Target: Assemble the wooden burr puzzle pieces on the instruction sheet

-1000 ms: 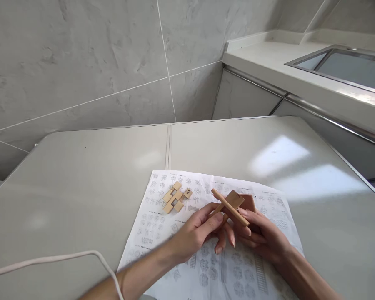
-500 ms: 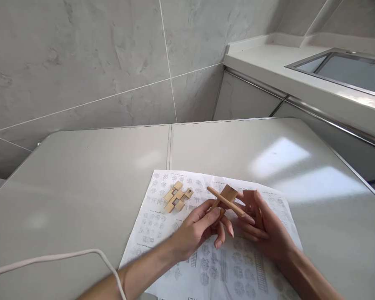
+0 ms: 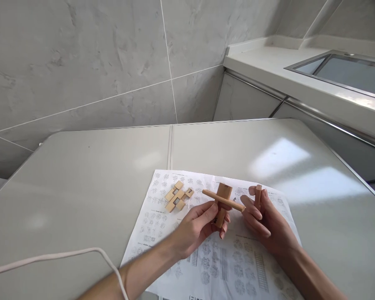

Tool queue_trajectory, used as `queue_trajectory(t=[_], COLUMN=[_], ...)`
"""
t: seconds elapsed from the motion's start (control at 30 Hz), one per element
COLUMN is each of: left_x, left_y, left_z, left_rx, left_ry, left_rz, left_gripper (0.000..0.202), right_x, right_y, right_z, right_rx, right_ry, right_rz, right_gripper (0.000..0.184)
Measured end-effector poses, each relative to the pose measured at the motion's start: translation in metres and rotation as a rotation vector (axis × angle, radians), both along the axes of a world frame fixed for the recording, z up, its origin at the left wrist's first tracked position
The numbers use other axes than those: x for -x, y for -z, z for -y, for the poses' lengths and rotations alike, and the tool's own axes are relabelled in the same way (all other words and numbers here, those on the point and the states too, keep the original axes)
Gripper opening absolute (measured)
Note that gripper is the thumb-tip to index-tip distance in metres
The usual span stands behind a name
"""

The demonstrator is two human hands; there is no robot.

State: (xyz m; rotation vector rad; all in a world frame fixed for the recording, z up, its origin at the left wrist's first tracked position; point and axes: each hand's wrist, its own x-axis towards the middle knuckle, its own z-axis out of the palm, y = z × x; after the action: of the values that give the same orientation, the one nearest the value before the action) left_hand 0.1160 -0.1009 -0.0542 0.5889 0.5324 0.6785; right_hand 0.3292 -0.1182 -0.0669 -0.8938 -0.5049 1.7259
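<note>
Crossed wooden puzzle pieces (image 3: 222, 199) pinched in left hand (image 3: 196, 228) at lower centre above printed diagram sheet (image 3: 225, 266), right hand (image 3: 267, 223) curled round another wooden piece (image 3: 258, 195), flat assembled cluster (image 3: 176, 196) marked "3" lying left.

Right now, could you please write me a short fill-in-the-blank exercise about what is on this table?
1. The left hand holds two crossed ____ pieces.
2. The small block assembly lies on the printed ____ of diagrams.
3. The right hand holds ____ wooden piece.
4. A white ____ crosses the table at the lower left.

Missing words: wooden; sheet; one; cord
</note>
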Motion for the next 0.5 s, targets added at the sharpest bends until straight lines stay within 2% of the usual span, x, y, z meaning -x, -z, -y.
queue_trajectory(t=[0.13, 0.27, 0.33, 0.5], left_x=[0.0005, 0.0003, 0.0005, 0.0016], left_y=[-0.0011, 0.0010, 0.0027, 0.0053], left_z=[0.0003, -0.0001, -0.0006, -0.0022], left_rx=[0.012, 0.039, 0.058, 0.119], left_ry=[-0.001, -0.018, -0.027, -0.036], left_rz=[-0.006, 0.018, 0.037, 0.068], left_gripper=[0.036, 0.035, 0.035, 0.031], right_x=[-0.0003, -0.0010, -0.0025, -0.0052], right_y=[-0.0015, -0.0015, 0.0006, 0.0045], right_z=[-0.0004, -0.0009, -0.0001, 0.0037], right_rx=[0.044, 0.102, 0.101, 0.047], right_ry=[-0.034, 0.020, 0.041, -0.046], right_rz=[0.060, 0.053, 0.040, 0.078], right_gripper=[0.027, 0.043, 0.044, 0.030])
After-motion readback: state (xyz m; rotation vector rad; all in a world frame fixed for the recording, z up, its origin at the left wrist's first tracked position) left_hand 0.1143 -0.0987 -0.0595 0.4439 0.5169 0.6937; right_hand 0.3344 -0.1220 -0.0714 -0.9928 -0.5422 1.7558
